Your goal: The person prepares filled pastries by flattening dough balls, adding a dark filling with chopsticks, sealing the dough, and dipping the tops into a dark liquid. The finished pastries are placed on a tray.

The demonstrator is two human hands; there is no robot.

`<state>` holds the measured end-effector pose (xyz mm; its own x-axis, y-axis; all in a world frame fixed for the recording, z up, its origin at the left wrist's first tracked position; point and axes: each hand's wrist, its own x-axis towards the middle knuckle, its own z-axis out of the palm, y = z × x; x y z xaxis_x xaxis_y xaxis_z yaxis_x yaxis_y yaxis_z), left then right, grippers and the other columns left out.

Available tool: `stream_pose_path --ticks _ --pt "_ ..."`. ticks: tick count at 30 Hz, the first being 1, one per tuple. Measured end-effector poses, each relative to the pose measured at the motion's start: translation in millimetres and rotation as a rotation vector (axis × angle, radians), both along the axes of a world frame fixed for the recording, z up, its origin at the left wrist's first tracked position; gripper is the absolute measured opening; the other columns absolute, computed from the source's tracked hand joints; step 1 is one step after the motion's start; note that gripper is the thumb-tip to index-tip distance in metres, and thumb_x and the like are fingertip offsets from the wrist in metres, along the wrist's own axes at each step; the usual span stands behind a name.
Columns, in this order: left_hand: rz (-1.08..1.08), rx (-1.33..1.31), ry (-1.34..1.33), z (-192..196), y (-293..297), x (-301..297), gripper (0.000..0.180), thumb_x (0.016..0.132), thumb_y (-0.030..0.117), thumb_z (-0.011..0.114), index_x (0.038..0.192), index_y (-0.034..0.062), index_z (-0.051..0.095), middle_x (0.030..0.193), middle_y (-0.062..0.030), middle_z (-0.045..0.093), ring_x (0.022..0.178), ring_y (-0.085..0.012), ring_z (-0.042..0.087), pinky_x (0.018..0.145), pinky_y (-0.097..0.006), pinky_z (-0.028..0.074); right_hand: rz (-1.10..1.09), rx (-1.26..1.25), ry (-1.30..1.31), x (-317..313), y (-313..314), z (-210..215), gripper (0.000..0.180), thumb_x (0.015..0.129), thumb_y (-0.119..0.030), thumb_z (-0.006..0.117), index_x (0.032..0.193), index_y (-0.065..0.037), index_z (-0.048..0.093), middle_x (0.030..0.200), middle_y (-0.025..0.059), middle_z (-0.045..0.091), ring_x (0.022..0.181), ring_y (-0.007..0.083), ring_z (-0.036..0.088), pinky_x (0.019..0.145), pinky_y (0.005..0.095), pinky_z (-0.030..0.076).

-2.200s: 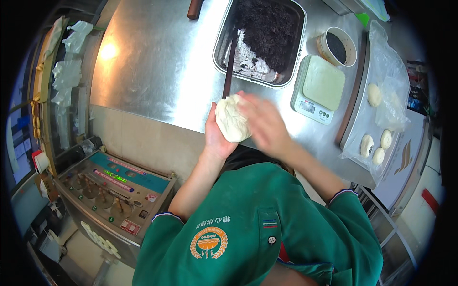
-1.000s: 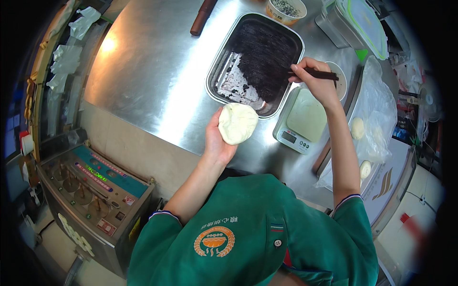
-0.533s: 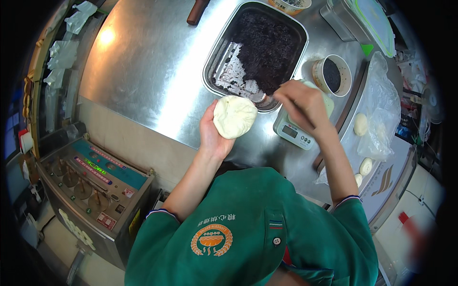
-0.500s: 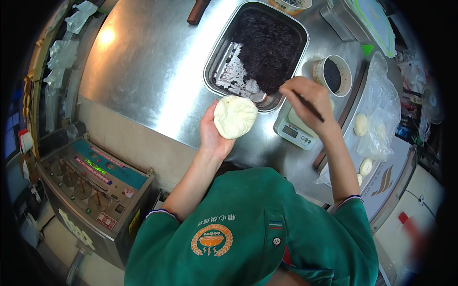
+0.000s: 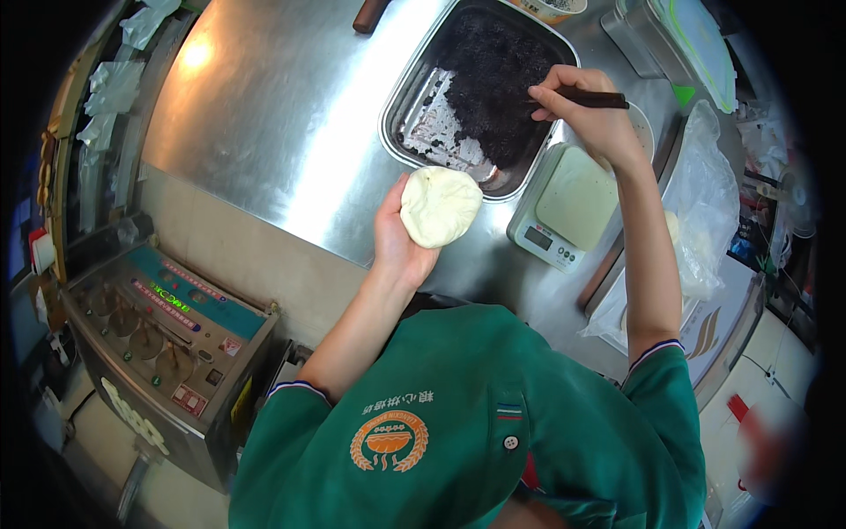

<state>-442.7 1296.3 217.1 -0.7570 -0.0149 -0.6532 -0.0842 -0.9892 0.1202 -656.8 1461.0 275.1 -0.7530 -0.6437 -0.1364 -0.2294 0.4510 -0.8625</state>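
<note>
A flattened round of pale dough (image 5: 441, 207) rests on my left hand (image 5: 398, 242), whose thumb and fingers support its edge near the tray's front corner. My right hand (image 5: 592, 119) is closed around a dark-handled tool (image 5: 601, 99). That tool points left over a deep metal tray (image 5: 388, 128) holding dark, crumbly filling (image 5: 489, 79). Its working end is not clearly visible against the filling. The tray's left front part shows bare, smeared metal.
A kitchen scale (image 5: 577, 203) sits right of the tray, with a paper tub (image 5: 646, 132) partly behind my right wrist. Farther right, clear plastic (image 5: 705, 203) covers a tray with dough pieces. A brown wooden handle (image 5: 370, 14) lies at the back. A steel machine (image 5: 176, 353) stands lower left.
My right hand has moved up and away from the tray's front right corner to over its right side, its tool now lying more level. My left hand with the dough has shifted slightly right.
</note>
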Motion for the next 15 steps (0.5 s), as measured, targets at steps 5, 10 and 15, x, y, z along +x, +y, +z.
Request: stream_pose_path --ticks 5,10,15 --pt "0.057 -0.006 0.017 -2 2 2 0.046 0.101 0.032 0.032 0.125 -0.0021 0.050 0.126 -0.0177 0.056 0.118 -0.0321 0.054 0.104 -0.046 0.041 -0.024 -0.029 -0.154 14 16 -8 0.018 0.090 -0.013 0.064 0.077 -0.001 0.060 0.071 0.0017 0.064 0.069 0.0096 0.067 0.061 0.0203 0.051" --pt "0.050 -0.018 0.020 1 4 4 0.046 0.101 0.032 0.031 0.126 -0.0023 0.049 0.128 -0.0177 0.055 0.119 -0.0319 0.053 0.105 -0.046 0.040 -0.034 0.019 -0.040 55 18 0 0.016 0.088 -0.011 0.064 0.077 0.001 0.061 0.069 0.0038 0.065 0.069 0.0100 0.067 0.061 0.0220 0.049" --pt "0.024 -0.007 0.009 -4 1 9 0.048 0.101 0.033 0.031 0.128 -0.0022 0.048 0.129 -0.0171 0.055 0.119 -0.0318 0.053 0.105 -0.046 0.040 -0.220 -0.036 -0.187 82 31 7 0.013 0.089 -0.008 0.063 0.082 0.003 0.064 0.073 0.0054 0.066 0.069 0.0122 0.067 0.064 0.0222 0.052"
